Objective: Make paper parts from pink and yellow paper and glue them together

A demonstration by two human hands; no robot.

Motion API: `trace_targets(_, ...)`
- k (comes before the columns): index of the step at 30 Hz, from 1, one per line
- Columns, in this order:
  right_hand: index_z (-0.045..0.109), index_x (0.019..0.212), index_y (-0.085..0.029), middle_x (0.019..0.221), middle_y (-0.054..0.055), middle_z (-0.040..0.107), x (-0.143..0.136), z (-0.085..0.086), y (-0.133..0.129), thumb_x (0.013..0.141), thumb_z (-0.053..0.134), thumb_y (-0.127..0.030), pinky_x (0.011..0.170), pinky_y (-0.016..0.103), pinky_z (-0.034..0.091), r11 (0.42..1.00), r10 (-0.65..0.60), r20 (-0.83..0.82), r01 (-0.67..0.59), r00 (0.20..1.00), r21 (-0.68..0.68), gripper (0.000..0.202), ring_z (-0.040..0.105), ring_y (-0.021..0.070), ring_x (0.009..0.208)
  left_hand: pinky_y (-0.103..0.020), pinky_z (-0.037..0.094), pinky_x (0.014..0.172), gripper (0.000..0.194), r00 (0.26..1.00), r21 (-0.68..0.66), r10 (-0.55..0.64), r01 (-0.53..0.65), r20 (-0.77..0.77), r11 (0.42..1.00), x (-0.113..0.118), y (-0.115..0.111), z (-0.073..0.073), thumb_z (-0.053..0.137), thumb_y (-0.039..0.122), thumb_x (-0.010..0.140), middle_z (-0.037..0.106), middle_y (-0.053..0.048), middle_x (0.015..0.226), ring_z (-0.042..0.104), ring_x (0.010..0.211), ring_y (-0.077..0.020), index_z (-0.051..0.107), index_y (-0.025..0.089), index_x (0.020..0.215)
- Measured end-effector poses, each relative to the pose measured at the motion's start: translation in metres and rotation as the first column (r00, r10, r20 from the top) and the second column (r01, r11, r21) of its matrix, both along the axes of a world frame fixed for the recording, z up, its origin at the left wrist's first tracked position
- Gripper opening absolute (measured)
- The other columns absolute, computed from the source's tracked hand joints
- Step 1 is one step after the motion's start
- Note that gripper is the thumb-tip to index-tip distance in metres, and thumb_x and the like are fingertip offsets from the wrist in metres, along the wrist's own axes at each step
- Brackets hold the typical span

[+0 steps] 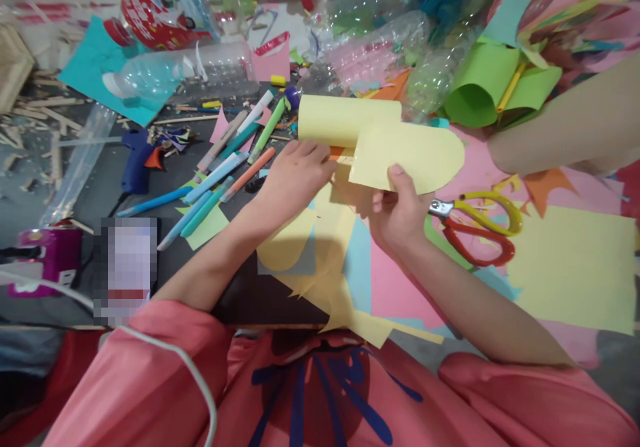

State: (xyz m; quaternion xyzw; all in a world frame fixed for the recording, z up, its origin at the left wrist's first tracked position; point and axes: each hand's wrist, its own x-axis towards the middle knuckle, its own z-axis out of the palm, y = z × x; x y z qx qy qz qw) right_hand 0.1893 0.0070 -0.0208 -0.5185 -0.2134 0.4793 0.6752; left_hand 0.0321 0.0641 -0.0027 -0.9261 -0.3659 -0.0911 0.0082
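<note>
My right hand (pixel 400 210) pinches a pale yellow paper cutout (pixel 410 157) with one rounded end, thumb on top and fingers beneath. The cutout overlaps the lower right part of a rolled pale yellow paper tube (pixel 345 117); whether they are joined I cannot tell. Just below the tube's left end, my left hand (pixel 300 170) is closed with fingers curled together, and what it grips, if anything, is hidden. Scissors (pixel 470 223) with one yellow and one red handle lie beside my right wrist. Under both hands are layered coloured paper sheets (pixel 385 267).
Several markers (pixel 215 177), a blue glue gun (pixel 137 160) and a phone (pixel 127 260) lie to the left. Plastic bottles (pixel 185 70) crowd the back. Another person's arm (pixel 565 117) reaches in from the right, near a green paper roll (pixel 483 83). A white cable (pixel 175 353) crosses my left sleeve.
</note>
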Motion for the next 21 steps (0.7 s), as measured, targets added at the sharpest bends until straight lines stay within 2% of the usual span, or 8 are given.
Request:
trace_targets(3,0.055,0.075,-0.024,0.046,-0.011,0.048,0.0,-0.001,0.0,0.064,0.081,-0.045,0.028,0.022,0.032,1.0,0.006,0.017,-0.006,1.0,0.017,0.035,0.039,0.0069,0.031,-0.039,0.049,0.077,0.017,0.997,-0.034,0.06,-0.059,0.042,0.998,-0.014,-0.002,0.013,0.052,0.017,0.092,0.069,-0.008,0.085,0.064,0.09,-0.0263,0.067,0.019,0.085)
trace_targets(5,0.055,0.072,-0.024,0.049,-0.01,0.05,0.0,-0.002,0.0,0.064,0.081,-0.046,0.028,0.02,0.03,1.0,0.012,0.037,-0.013,0.999,0.029,0.035,0.041,0.0057,0.032,-0.038,0.05,0.078,0.014,0.96,-0.104,0.165,-0.144,0.228,0.984,-0.026,-0.005,0.02,0.054,0.022,0.092,0.07,-0.007,0.087,0.064,0.088,-0.0239,0.067,0.022,0.086)
trace_targets(6,0.055,0.072,-0.024,0.05,-0.01,0.05,0.0,-0.003,-0.001,0.065,0.081,-0.046,0.029,0.019,0.03,0.999,0.03,0.048,-0.032,0.998,0.033,0.035,0.041,0.0053,0.033,-0.037,0.051,0.077,0.012,0.911,-0.155,0.241,-0.199,0.334,0.968,-0.031,-0.008,0.021,0.056,0.023,0.09,0.07,-0.005,0.087,0.065,0.087,-0.0221,0.067,0.023,0.086)
trace_targets(8,0.055,0.071,-0.023,0.049,-0.01,0.05,0.001,-0.004,-0.003,0.066,0.08,-0.048,0.029,0.019,0.032,0.995,0.093,0.066,-0.095,0.993,0.024,0.035,0.042,0.0055,0.033,-0.033,0.052,0.071,0.006,0.739,-0.305,0.389,-0.255,0.55,0.917,-0.038,-0.013,0.018,0.061,0.023,0.087,0.069,-0.004,0.085,0.064,0.078,-0.018,0.067,0.023,0.086)
trace_targets(11,0.055,0.07,-0.023,0.046,-0.009,0.051,0.002,-0.006,-0.008,0.068,0.079,-0.051,0.03,0.02,0.035,0.975,0.222,0.094,-0.221,0.97,-0.029,0.038,0.045,0.0067,0.034,-0.028,0.053,0.061,0.01,0.419,-0.597,0.571,-0.08,0.706,0.798,-0.038,-0.021,0.002,0.067,0.03,0.083,0.068,-0.002,0.081,0.064,0.068,-0.0139,0.066,0.02,0.086)
trace_targets(14,0.055,0.071,-0.022,0.046,-0.008,0.053,0.001,-0.007,-0.013,0.069,0.078,-0.055,0.033,0.02,0.04,0.947,0.317,0.117,-0.308,0.941,-0.09,0.04,0.047,0.007,0.035,-0.025,0.054,0.055,0.022,0.258,-0.733,0.689,0.156,0.678,0.662,-0.031,-0.027,-0.016,0.071,0.041,0.082,0.065,0.0,0.072,0.063,0.059,-0.0117,0.066,0.019,0.085)
trace_targets(17,0.057,0.072,-0.022,0.049,-0.008,0.055,0.0,-0.006,-0.015,0.068,0.078,-0.055,0.035,0.02,0.042,0.933,0.353,0.113,-0.34,0.929,-0.122,0.04,0.048,0.0071,0.036,-0.022,0.056,0.054,0.029,0.175,-0.765,0.759,0.322,0.627,0.558,-0.026,-0.031,-0.027,0.08,0.042,0.075,0.063,0.002,0.069,0.063,0.058,-0.0109,0.068,0.019,0.087)
trace_targets(21,0.059,0.071,-0.022,0.051,-0.006,0.056,0.0,-0.006,-0.015,0.07,0.077,-0.054,0.035,0.021,0.043,0.927,0.366,0.12,-0.351,0.923,-0.131,0.037,0.049,0.0075,0.037,-0.021,0.058,0.058,0.032,0.17,-0.745,0.745,0.356,0.645,0.564,-0.025,-0.032,-0.03,0.086,0.032,0.067,0.065,0.002,0.072,0.065,0.062,-0.0109,0.069,0.019,0.09)
